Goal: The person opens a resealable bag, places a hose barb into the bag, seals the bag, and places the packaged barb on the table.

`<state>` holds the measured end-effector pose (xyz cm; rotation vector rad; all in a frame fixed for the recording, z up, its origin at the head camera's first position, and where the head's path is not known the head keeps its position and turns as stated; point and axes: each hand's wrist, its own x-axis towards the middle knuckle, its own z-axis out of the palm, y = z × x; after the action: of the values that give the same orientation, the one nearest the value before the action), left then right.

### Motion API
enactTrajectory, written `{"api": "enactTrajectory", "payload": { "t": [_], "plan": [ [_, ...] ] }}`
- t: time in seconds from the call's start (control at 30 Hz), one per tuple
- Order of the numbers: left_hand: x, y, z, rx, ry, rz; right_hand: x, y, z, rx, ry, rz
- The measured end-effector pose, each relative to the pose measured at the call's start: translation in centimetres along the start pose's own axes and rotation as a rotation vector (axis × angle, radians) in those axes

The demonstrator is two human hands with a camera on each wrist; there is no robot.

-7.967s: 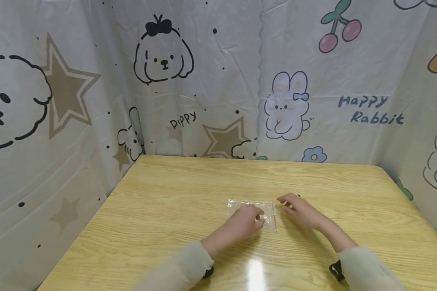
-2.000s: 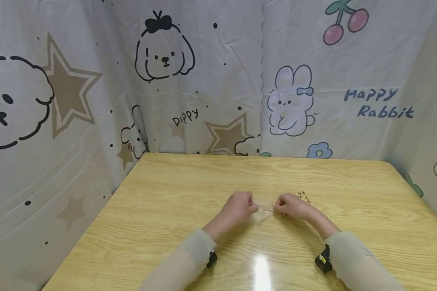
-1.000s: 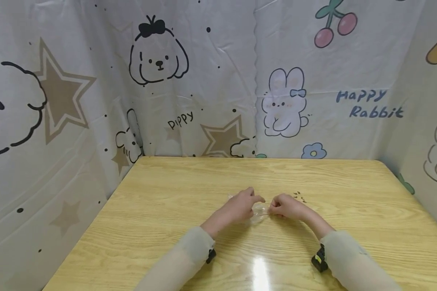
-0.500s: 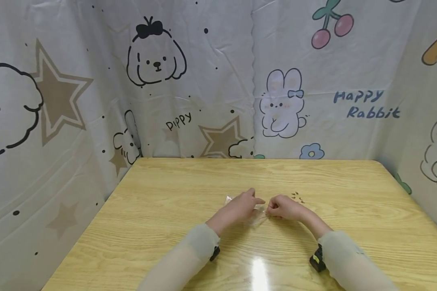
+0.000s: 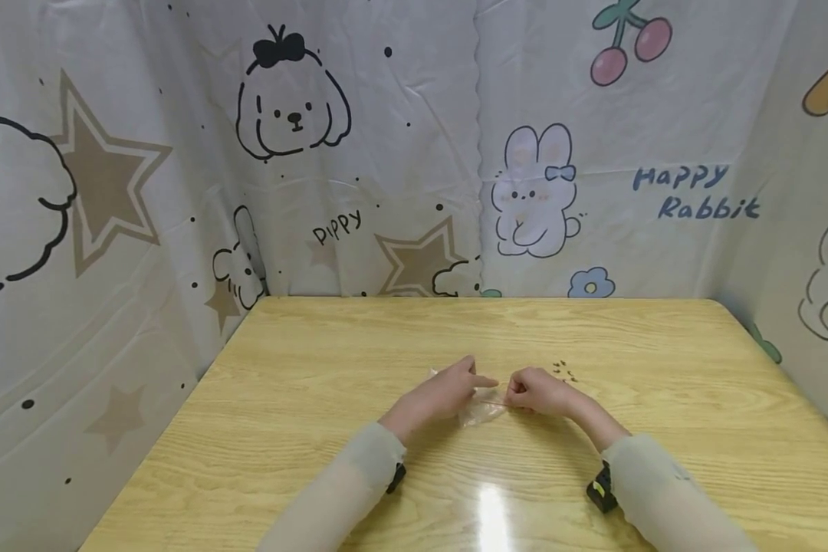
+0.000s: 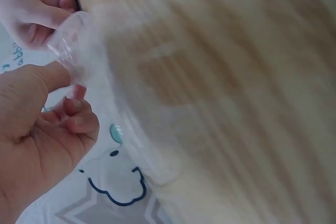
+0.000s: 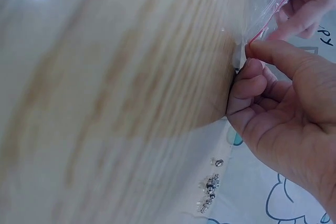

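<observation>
A clear plastic zip bag [image 5: 481,415] with a thin red line along its mouth is stretched between the two hands over the table. My right hand [image 5: 542,392] pinches the red-lined edge between thumb and forefinger, as the right wrist view shows. My left hand [image 5: 441,395] holds the bag from the other side, its forefinger pointing out toward the right hand. In the left wrist view the left thumb [image 6: 55,75] overlaps the clear film [image 6: 73,45], and its tip is hidden. Several small shiny metal pieces [image 7: 210,186] lie just beyond the right hand.
A wood-grain table [image 5: 345,345] spreads under both hands. Pale curtains [image 5: 414,138] with cartoon prints enclose its back and sides. A black wrist camera [image 5: 602,491] sits below the right sleeve.
Eight seconds ago the bag lay flat under the left hand; now both hands hold it. Since two seconds ago the left forefinger has extended. The metal pieces have stayed put.
</observation>
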<state>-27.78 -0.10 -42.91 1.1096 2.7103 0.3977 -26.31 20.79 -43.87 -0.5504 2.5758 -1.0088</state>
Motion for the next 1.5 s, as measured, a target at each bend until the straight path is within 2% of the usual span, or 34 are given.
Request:
{"api": "enactTrajectory", "payload": {
  "t": [0.23, 0.47, 0.7, 0.93, 1.27, 1.5],
  "plan": [
    [0.1, -1.0, 0.3, -0.012, -0.021, 0.051, 0.0, -0.2, 0.1, -0.033, -0.003, -0.003],
    [0.2, -1.4, 0.4, -0.116, -0.077, 0.008, 0.0, 0.1, 0.2, -0.036, -0.006, -0.003],
    [0.2, -1.6, 0.4, -0.111, -0.091, 0.000, 0.0, 0.0, 0.2, -0.035, -0.005, 0.005],
    [0.1, -1.7, 0.3, -0.164, -0.090, -0.027, 0.1, 0.0, 0.1, -0.042, -0.007, 0.006],
    [0.5, -2.1, 0.6, -0.058, -0.048, 0.013, 0.1, -0.3, 0.0, -0.046, 0.008, 0.006],
    [0.6, -1.7, 0.6, 0.037, 0.003, 0.018, 0.3, -0.2, 0.2, -0.033, 0.041, 0.031]
  ]
}}
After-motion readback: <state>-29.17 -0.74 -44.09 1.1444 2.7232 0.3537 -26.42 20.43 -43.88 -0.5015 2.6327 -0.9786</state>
